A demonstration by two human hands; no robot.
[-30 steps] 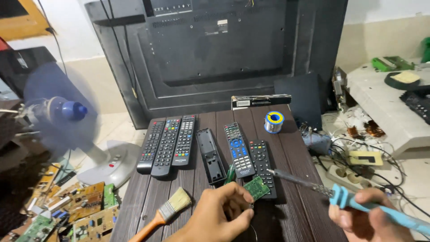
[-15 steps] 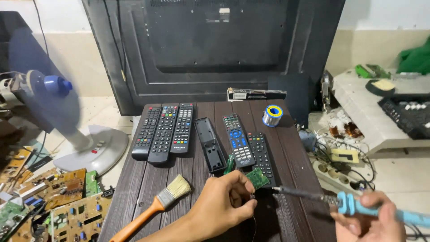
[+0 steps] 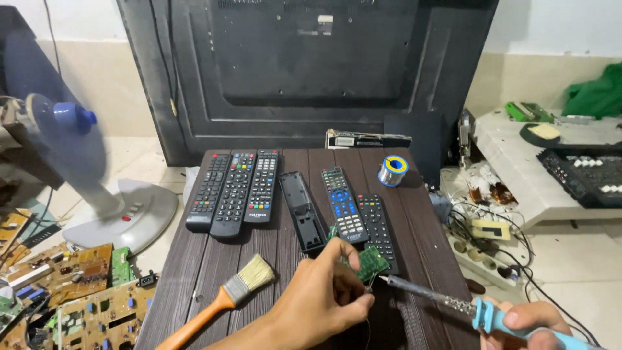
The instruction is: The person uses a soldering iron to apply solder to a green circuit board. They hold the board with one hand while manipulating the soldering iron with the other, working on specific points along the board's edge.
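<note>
— While the left hand [image 3: 324, 298] is pinching the green circuit board [image 3: 370, 261] on the table [image 3: 194, 272], what is the right hand [image 3: 525, 322] doing?
— It is gripping the soldering iron [image 3: 447, 301], tip touching the board.

single view only: a head-worn camera looking forward and steeply down over a dark wooden table [image 3: 214, 272], close to the left hand [image 3: 324, 301] and right hand [image 3: 528, 321] at the bottom edge. it faces a television back panel [image 3: 304, 65] standing behind the table.
</note>
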